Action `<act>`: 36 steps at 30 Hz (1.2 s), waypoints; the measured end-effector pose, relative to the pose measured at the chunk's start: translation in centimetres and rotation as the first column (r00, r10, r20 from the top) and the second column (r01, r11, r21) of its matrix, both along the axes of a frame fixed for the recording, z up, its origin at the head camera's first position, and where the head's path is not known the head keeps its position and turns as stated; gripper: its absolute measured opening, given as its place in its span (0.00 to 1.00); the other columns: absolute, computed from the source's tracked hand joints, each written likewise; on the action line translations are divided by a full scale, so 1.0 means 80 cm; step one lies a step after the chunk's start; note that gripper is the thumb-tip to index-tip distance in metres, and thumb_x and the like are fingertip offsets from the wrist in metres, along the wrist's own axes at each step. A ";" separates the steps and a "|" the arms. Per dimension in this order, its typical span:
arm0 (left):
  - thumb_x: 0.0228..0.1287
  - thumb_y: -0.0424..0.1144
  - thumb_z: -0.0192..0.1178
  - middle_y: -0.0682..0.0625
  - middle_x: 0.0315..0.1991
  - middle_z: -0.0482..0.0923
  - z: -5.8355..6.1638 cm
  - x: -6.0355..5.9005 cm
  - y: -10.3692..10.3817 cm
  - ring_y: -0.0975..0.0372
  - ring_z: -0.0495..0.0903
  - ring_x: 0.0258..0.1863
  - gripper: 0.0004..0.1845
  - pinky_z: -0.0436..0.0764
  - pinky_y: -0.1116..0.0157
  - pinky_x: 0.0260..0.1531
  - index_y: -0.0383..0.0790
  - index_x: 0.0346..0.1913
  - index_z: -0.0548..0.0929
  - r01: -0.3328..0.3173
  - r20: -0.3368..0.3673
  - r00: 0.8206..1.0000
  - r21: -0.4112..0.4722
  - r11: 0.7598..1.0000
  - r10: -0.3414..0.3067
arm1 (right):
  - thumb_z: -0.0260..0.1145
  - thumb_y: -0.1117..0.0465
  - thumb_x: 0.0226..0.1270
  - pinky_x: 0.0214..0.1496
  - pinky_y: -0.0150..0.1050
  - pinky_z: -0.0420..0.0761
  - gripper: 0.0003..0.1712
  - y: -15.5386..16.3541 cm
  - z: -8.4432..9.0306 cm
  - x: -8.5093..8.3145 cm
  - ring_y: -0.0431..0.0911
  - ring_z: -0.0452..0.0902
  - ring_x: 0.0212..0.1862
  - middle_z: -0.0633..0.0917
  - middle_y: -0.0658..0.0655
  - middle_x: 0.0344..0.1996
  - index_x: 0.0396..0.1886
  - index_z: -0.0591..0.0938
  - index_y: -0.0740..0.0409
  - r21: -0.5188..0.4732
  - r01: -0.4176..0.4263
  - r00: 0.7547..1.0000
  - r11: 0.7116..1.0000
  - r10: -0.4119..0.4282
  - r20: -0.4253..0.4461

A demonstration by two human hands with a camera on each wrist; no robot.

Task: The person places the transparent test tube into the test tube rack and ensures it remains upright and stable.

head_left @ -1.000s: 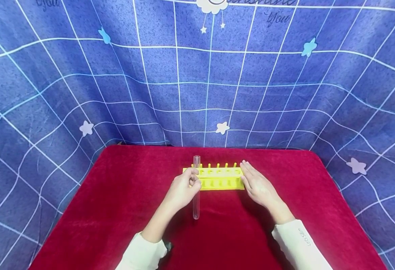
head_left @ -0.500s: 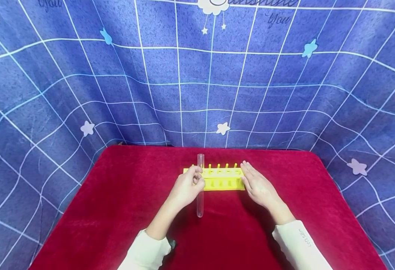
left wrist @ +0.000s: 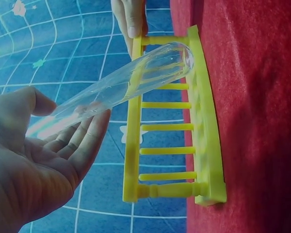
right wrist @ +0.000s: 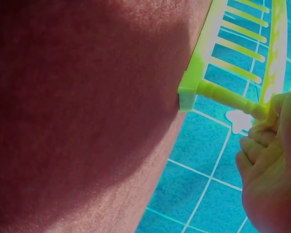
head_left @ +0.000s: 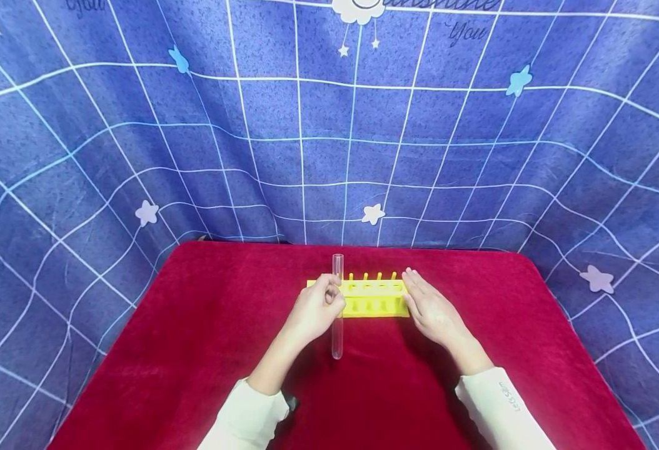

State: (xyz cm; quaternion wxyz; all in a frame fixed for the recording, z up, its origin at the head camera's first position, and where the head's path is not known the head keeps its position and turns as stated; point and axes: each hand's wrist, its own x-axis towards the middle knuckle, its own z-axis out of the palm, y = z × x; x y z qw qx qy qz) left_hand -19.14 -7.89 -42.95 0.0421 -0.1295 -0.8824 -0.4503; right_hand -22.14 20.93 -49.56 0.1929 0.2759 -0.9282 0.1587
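My left hand [head_left: 317, 307] pinches a clear glass test tube [head_left: 337, 340] between thumb and fingers. The tube stands nearly upright in front of a yellow test tube rack [head_left: 374, 305], toward its left end. In the left wrist view, the rounded bottom of the tube [left wrist: 172, 60] overlaps the rack [left wrist: 132, 160], outside its holes. My right hand [head_left: 433, 312] holds the rack's right end, thumb at the near side and the fingers reaching along the end. The right wrist view shows the end of the upper plate against my right hand [right wrist: 274, 165].
Pegs [head_left: 379, 275] rise along the back of the rack. A red cloth [head_left: 194, 350] covers the table under it. Behind the table hangs a blue curtain [head_left: 262, 150] with white grid lines and stars.
My left hand has shifted slightly right and away from me with the test tube, along the rack's front. My right hand and the rack stay nearly in place.
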 end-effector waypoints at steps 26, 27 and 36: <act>0.62 0.38 0.58 0.51 0.35 0.81 0.005 -0.014 0.018 0.61 0.79 0.33 0.15 0.81 0.62 0.40 0.38 0.52 0.78 0.024 -0.012 1.000 0.059 0.998 -0.024 | 0.64 0.65 0.70 0.72 0.57 0.66 0.32 0.000 0.000 -0.001 0.61 0.66 0.73 0.72 0.71 0.69 0.70 0.70 0.73 -0.003 0.007 1.000 1.000 -0.006 0.027; 0.62 0.38 0.58 0.51 0.35 0.81 0.006 -0.014 0.018 0.61 0.79 0.33 0.15 0.81 0.62 0.39 0.38 0.52 0.78 0.027 -0.010 1.000 0.064 0.998 -0.027 | 0.64 0.64 0.70 0.72 0.56 0.66 0.32 0.000 0.000 -0.001 0.61 0.66 0.73 0.72 0.71 0.69 0.70 0.70 0.73 0.000 0.008 1.000 1.000 -0.008 0.031; 0.62 0.39 0.58 0.51 0.36 0.81 0.008 -0.017 0.022 0.61 0.79 0.34 0.15 0.81 0.62 0.39 0.40 0.52 0.77 0.031 -0.014 0.999 0.072 0.997 -0.030 | 0.62 0.63 0.71 0.73 0.56 0.64 0.32 -0.001 0.000 0.000 0.61 0.65 0.73 0.71 0.71 0.70 0.71 0.69 0.73 0.009 0.010 0.999 1.000 -0.011 0.045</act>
